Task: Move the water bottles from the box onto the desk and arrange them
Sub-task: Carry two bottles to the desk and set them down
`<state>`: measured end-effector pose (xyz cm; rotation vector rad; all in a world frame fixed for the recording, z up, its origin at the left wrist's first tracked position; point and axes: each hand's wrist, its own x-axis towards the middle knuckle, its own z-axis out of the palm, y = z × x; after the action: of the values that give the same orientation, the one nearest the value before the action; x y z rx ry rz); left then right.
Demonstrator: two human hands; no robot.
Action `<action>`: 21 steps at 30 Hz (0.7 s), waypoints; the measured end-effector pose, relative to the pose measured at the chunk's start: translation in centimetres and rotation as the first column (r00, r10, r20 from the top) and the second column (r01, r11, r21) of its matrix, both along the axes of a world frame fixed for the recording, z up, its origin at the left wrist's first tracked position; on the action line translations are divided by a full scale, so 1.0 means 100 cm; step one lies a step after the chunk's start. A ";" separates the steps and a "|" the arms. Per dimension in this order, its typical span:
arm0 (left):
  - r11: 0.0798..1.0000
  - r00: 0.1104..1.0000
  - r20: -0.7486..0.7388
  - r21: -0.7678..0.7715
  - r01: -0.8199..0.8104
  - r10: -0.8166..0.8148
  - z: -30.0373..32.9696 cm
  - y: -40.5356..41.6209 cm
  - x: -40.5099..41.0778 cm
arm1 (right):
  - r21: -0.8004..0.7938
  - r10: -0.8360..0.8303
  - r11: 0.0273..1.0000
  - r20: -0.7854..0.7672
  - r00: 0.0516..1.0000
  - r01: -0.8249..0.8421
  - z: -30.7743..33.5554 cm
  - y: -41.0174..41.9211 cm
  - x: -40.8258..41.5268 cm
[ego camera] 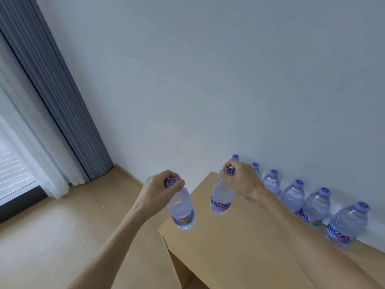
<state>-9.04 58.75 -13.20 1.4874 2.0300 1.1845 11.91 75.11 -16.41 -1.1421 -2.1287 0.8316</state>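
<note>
A head-worn camera looks down over two bare forearms reaching forward. At far left hang a grey curtain (56, 97) and a white sheer one, with pale wooden floor (62, 226) below. The left hand (160, 187) pinches the purple cap of a clear water bottle (181, 210), which dangles in the air just off the desk's left corner, over the floor. The risk, as a judgement: held only by the cap, it could slip or swing and drop to the floor. To its right, the right hand (241, 180) grips the cap of a second bottle (221, 196), hanging above the light wooden desk (239, 247). Lowered carelessly, it might knock the standing bottles like dominoes. Further right, a row of bottles (312, 202) stands upright against the white wall (208, 69), close together. All are small, clear, ribbed plastic, full of water, with purple caps and colourful purple labels. The box is out of view.
</note>
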 end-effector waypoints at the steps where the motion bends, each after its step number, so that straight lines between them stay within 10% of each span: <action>1: 1.000 1.000 0.011 -0.020 0.017 -0.017 -0.005 0.012 -0.003 | -0.006 -0.015 1.000 0.018 1.000 0.015 -0.004 0.007 -0.002; 21: 0.799 0.817 0.002 -0.211 0.564 -0.576 -0.106 0.236 -0.006 | -0.101 -0.336 0.919 0.307 0.891 0.381 -0.077 0.068 0.008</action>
<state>-9.69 82.32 -23.78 1.8583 1.4940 0.6660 12.73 81.93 -24.12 -1.7700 -1.9967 0.7037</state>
